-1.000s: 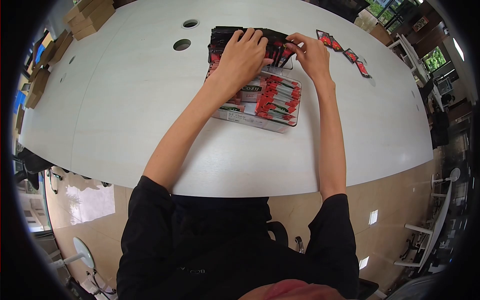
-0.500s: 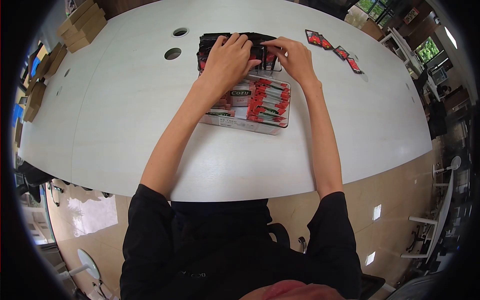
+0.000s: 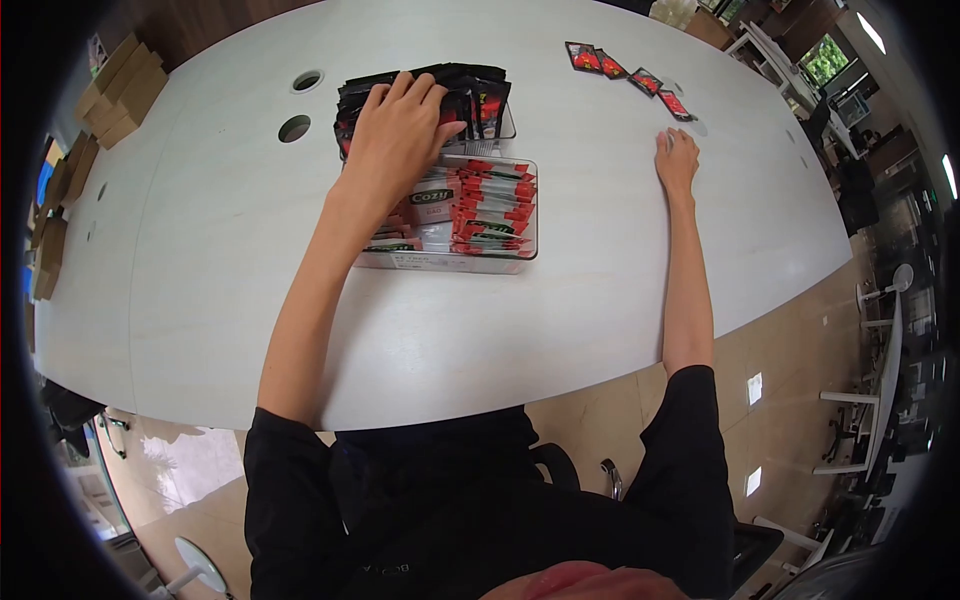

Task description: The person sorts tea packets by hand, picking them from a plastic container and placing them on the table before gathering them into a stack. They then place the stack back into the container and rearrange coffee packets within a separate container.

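My left hand (image 3: 396, 128) rests over a clear bin packed with black-and-red sachets (image 3: 488, 102), its fingers lying across their tops and its thumb held apart. In front of that bin stands a clear plastic box (image 3: 530, 215) filled with red-and-white sachets (image 3: 495, 200), some marked "Cozy". My right hand (image 3: 678, 163) is low over the table, fingers curled in, just below the nearest of several black-and-red sachets (image 3: 645, 80) laid in a slanting row. Whatever those fingers may hold is hidden beneath them.
Two round cable holes (image 3: 295, 128) pierce the white table (image 3: 220, 240) left of the bins. Cardboard boxes (image 3: 125, 95) are stacked at the far left. A chair (image 3: 556, 468) stands under the front edge.
My right hand has left the black sachet bin and moved right to the row of sachets. My left hand stays on the bin. The whole view has shifted slightly.
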Available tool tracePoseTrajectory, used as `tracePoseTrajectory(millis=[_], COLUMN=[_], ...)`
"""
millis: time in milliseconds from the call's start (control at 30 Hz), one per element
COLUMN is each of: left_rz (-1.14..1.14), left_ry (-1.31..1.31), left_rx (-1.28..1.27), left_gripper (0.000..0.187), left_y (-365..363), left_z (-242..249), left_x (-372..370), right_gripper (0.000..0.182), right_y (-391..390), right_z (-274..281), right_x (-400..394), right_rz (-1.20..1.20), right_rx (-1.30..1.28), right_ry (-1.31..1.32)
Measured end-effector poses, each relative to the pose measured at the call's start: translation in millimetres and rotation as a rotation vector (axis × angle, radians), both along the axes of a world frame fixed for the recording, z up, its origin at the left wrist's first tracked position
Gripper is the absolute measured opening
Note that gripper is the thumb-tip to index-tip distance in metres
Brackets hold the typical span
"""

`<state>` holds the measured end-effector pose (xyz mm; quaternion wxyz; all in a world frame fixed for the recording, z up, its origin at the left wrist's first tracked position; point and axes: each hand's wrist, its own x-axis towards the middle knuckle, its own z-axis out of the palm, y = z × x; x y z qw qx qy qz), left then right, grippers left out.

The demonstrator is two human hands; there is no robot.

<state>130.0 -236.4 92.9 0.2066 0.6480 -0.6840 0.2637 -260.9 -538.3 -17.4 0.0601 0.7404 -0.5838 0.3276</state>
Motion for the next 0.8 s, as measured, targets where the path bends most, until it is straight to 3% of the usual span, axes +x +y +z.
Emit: tracePoseTrajectory(millis=[133, 333, 567, 633, 733, 800], left_rz=[0.017, 0.020, 0.012, 0.024, 0.015, 0.012], left_ry=[0.018, 0.010, 0.034, 0.021, 0.019, 0.024], left_rx=[0.052, 0.056, 0.083, 0.084, 0.062, 0.060], left_gripper=[0.043, 0.042, 0.040, 0.040, 0.040, 0.040], left_y=[3.1, 3.5, 3.8, 4.1, 2.7, 1.1], left_z=[5.0, 5.3, 8.8, 8.7, 6.0, 5.7], left_x=[-3.7, -4.5, -6.6, -7.0, -5.7, -5.6], right_gripper=[0.061, 0.070, 0.054, 0.044, 0.042, 0.046], right_y=[-17.0, -45.1, -22.3, 6.8, 10.8, 21.0], right_z=[4.0, 5.8, 35.3, 46.9, 20.7, 20.8], right_x=[-4.2, -0.6, -0.7, 9.5, 12.5, 11.4], right_rz=[-0.088, -0.078, 0.036, 0.160, 0.132, 0.184], right_rx=[0.095, 0.136, 0.147, -0.030, -0.227, -0.080], right_ry=[0.096, 0.209, 0.220, 0.161, -0.016, 0.012])
